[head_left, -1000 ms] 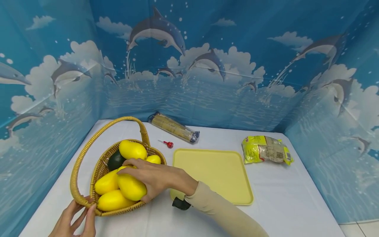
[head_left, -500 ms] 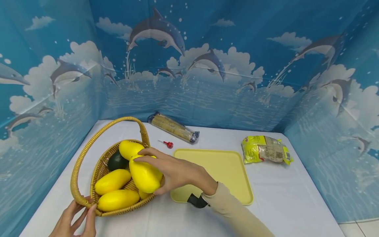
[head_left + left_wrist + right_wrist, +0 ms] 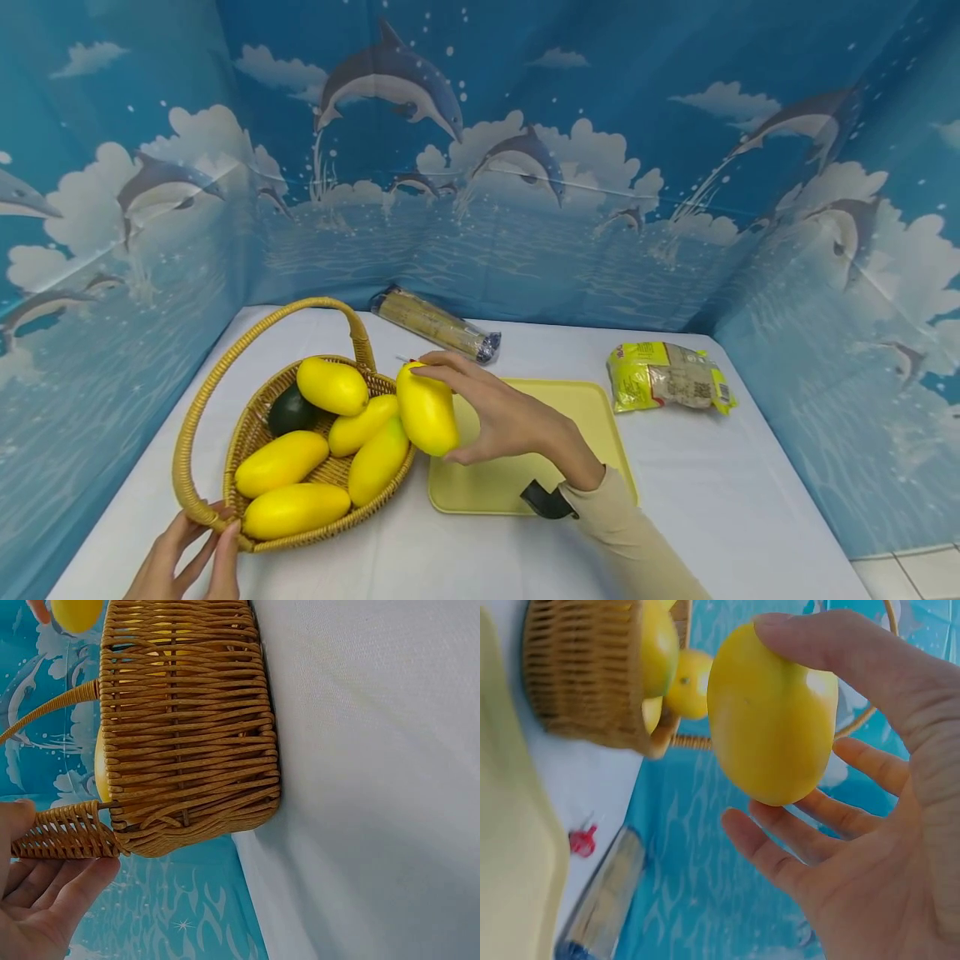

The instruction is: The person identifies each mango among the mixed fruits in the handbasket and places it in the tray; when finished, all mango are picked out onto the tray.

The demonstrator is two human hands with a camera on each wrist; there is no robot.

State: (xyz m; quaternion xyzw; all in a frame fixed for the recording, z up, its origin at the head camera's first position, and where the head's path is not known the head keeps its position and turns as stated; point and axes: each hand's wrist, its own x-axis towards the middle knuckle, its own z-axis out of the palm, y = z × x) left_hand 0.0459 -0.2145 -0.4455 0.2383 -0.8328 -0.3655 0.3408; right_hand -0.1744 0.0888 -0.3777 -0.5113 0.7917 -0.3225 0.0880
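My right hand (image 3: 517,421) holds a yellow mango (image 3: 427,410) in the air at the basket's right rim, over the tray's left edge. In the right wrist view, the thumb presses on one side of this mango (image 3: 772,720) and fingers support the other. With its thumb and fingers, my left hand (image 3: 183,558) pinches the near foot of the handle (image 3: 201,392) of a wicker basket (image 3: 187,735). Several more yellow mangoes (image 3: 296,511) lie in the basket, beside a dark green fruit (image 3: 291,411). A pale yellow tray (image 3: 480,497) lies partly behind my right hand and forearm.
A clear-wrapped roll of yellowish sticks (image 3: 435,321) lies at the back of the white table. A red lollipop (image 3: 583,841) is near it, mostly hidden in the head view. At the right rests a yellow-and-clear plastic packet (image 3: 667,377). A dolphin-print curtain (image 3: 480,233) surrounds the table.
My right hand has lifted the mango out of the basket and carried it right, towards the tray. More mangoes in the basket now show. The left hand has kept its hold on the handle.
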